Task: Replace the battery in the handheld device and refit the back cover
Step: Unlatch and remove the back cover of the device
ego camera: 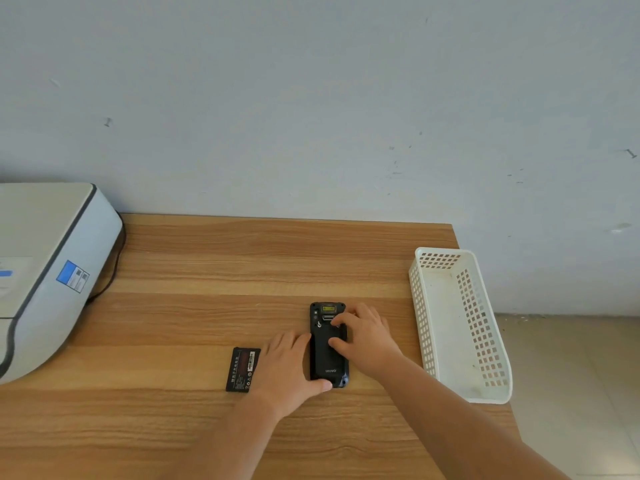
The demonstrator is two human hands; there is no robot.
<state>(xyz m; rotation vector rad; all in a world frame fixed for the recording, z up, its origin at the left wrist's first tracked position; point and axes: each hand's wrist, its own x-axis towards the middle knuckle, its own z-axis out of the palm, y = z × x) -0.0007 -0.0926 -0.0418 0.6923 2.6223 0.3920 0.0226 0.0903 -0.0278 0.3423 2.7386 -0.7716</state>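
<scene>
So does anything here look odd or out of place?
Mostly tidy. One loose battery lies on the table beside the left hand, outside the device, whose back cover looks on. The basket juts past the table's right edge.

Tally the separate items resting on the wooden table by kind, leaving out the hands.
Handheld device, back cover on, lying face down: 1
Loose battery: 1
White perforated basket: 1
Grey and white machine at the left edge: 1
Total: 4
</scene>
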